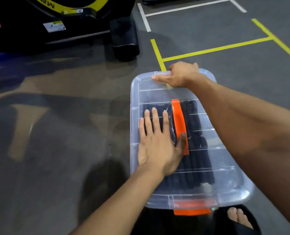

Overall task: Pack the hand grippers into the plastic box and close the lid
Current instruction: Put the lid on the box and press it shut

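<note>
We press our left hand [156,143] flat, fingers straight and spread, on the clear lid [224,160] of the plastic box [134,126], which sits on the grey floor [56,150] in the lower right of the frame. The thumb lies against the lid's orange handle [178,116]. Our right hand [179,75] curls over the lid's far edge near the frame's centre, thumb stretched along the rim and fingers bent down behind it. The two hands are apart, one at mid-lid, one at the far end. Black hand grippers [196,150] show through the lid, packed side by side inside the box. An orange latch [191,209] sits at the near end. Yellow floor tape [217,48] runs at upper right; a black exercise machine [64,22] stands at upper left.
</note>
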